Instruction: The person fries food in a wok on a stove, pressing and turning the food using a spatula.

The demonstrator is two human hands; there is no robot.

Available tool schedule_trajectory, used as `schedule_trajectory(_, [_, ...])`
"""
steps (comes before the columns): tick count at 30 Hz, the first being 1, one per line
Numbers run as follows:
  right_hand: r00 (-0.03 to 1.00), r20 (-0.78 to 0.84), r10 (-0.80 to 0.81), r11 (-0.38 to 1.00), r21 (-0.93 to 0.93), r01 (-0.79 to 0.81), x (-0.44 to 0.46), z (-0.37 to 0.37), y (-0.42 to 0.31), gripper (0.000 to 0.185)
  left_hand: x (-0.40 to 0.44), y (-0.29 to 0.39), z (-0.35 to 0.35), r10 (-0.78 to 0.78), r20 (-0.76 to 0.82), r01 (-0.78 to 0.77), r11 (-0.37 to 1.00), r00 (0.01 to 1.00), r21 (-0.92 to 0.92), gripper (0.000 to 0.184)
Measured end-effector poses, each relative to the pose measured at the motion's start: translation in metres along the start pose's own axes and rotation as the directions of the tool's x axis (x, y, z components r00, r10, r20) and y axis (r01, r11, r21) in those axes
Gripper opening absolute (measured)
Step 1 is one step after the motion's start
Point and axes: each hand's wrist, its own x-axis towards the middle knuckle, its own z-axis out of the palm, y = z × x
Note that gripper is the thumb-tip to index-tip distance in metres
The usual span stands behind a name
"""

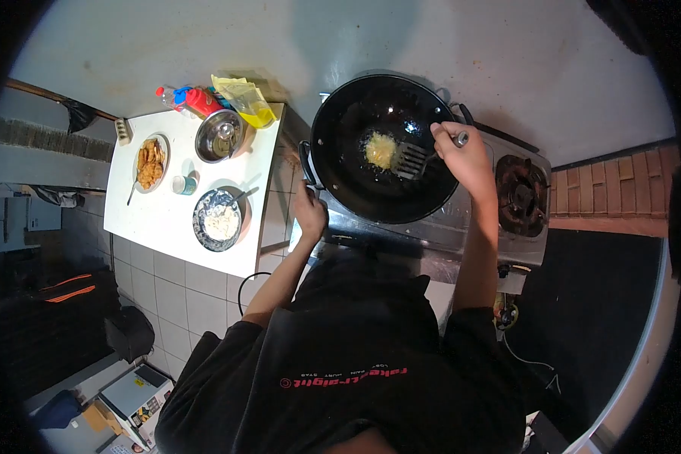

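A black wok (348, 185) sits on the left side of the stove, with a shiny film of oil inside. One pale yellow piece of frying food (380, 150) lies near its middle, small bubbles around it. My right hand (463, 155) is closed around the handle of a slotted metal spatula (411, 160), whose blade reaches the right edge of the food. At the wok's left rim, my left hand (311, 214) is closed at the lower end of the wok handle (306, 160); its fingertips are partly hidden.
A second burner (520, 195) lies right of the wok. On the white table (129, 212) at left stand a plate of fried food (151, 165), a steel bowl (218, 138), a bowl of pale batter (218, 221), a cup (183, 185), a red bottle (202, 101) and a yellow packet (248, 102).
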Motion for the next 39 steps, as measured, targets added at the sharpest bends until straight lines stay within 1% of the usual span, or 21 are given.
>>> schedule_trajectory(2, [1.000,-0.009,0.005,1.000,0.021,-0.004,-0.001,-0.002,-0.001,0.040,0.001,0.000,0.000,-0.017,0.019,0.016,1.000,1.000,0.013,0.028])
schedule_trajectory(4, [1.000,-0.021,0.009,0.999,0.040,-0.008,-0.002,-0.004,-0.001,0.040,-0.001,-0.003,0.002,0.059,-0.035,-0.059,0.998,0.998,-0.009,0.029])
schedule_trajectory(6, [0.999,-0.036,0.003,0.996,-0.088,-0.006,-0.005,-0.003,-0.003,0.039,-0.001,-0.006,0.003,0.049,-0.023,-0.049,0.999,0.999,-0.016,0.029])
schedule_trajectory(7, [0.999,-0.038,0.003,0.996,-0.088,-0.007,-0.005,-0.002,-0.003,0.039,-0.001,-0.007,0.004,0.034,-0.014,-0.035,0.999,0.999,-0.023,0.029])
schedule_trajectory(9, [1.000,-0.010,0.028,0.999,-0.028,-0.029,-0.005,0.001,-0.002,0.040,0.000,-0.010,0.006,0.047,-0.022,-0.048,0.998,0.999,-0.032,0.028])
schedule_trajectory(10, [1.000,-0.011,0.028,0.999,-0.028,-0.029,-0.005,0.000,-0.002,0.040,0.001,-0.012,0.007,0.058,-0.033,-0.059,0.997,0.998,-0.040,0.027])
schedule_trajectory(12, [0.999,-0.039,0.011,0.999,0.032,-0.009,-0.003,-0.001,-0.002,0.039,0.001,-0.012,0.006,0.044,-0.016,-0.044,0.998,0.999,-0.043,0.026])
schedule_trajectory(13, [0.999,-0.040,0.009,0.999,0.032,-0.007,-0.003,-0.001,-0.003,0.039,0.001,-0.011,0.005,0.030,0.002,-0.030,0.998,1.000,-0.046,0.025])
schedule_trajectory(15, [0.998,-0.039,0.040,0.999,-0.024,-0.041,-0.003,-0.002,-0.005,0.038,0.000,-0.008,0.005,0.043,-0.016,-0.044,0.999,0.999,-0.032,0.025])
schedule_trajectory(18, [0.999,-0.051,0.010,0.997,-0.081,-0.014,-0.007,0.001,-0.005,0.038,-0.002,-0.005,0.003,0.045,-0.034,-0.046,0.999,0.998,-0.026,0.025])
schedule_trajectory(19, [0.999,-0.032,0.035,0.998,-0.054,-0.037,-0.007,0.003,-0.001,0.039,-0.001,-0.003,0.004,0.031,-0.035,-0.032,0.999,0.999,-0.034,0.025])
schedule_trajectory(20, [0.999,-0.034,0.024,0.998,-0.060,-0.026,-0.005,0.002,0.000,0.039,0.002,-0.002,0.005,0.033,-0.043,-0.035,0.998,0.999,-0.044,0.025])
schedule_trajectory(22, [0.999,0.009,0.051,0.999,-0.015,-0.051,-0.004,0.003,0.004,0.039,0.000,-0.006,0.003,0.055,-0.009,-0.055,0.998,0.998,-0.024,0.028])
schedule_trajectory(24, [0.999,0.013,0.034,0.999,-0.006,-0.033,-0.003,0.002,0.008,0.040,0.000,-0.005,0.002,0.050,-0.012,-0.050,0.999,0.999,-0.008,0.030])
schedule_trajectory(27, [1.000,-0.012,-0.004,1.000,-0.010,0.004,-0.004,0.003,0.003,0.040,-0.001,0.001,-0.002,0.055,-0.020,-0.055,0.998,0.998,-0.023,0.031])
schedule_trajectory(30, [0.999,-0.026,0.033,0.999,-0.026,-0.034,-0.003,0.006,-0.002,0.040,0.000,0.004,0.001,0.031,-0.045,-0.033,0.998,0.999,-0.057,0.031])
schedule_trajectory(32, [0.999,-0.043,-0.017,1.000,0.002,0.017,-0.001,0.006,0.002,0.038,-0.001,0.005,-0.001,0.018,-0.032,-0.018,1.000,0.999,0.004,0.030])
schedule_trajectory(34, [0.998,-0.056,-0.022,0.999,-0.024,0.021,-0.004,0.003,-0.001,0.038,-0.001,0.004,0.001,-0.007,-0.032,0.007,1.000,0.999,-0.007,0.029])
schedule_trajectory(36, [0.997,-0.068,-0.033,0.999,-0.046,0.029,-0.007,0.002,-0.006,0.037,0.001,0.000,0.001,0.057,-0.044,-0.057,0.998,0.997,0.000,0.028])
schedule_trajectory(38, [0.998,-0.062,0.006,0.985,-0.169,-0.017,-0.009,0.000,-0.009,0.037,0.002,-0.001,0.002,0.055,-0.040,-0.056,0.998,0.998,-0.026,0.027])
schedule_trajectory(39, [0.998,-0.056,0.006,0.985,-0.174,-0.016,-0.008,0.001,-0.008,0.037,0.001,0.002,-0.001,0.056,-0.031,-0.058,0.997,0.998,-0.049,0.027])
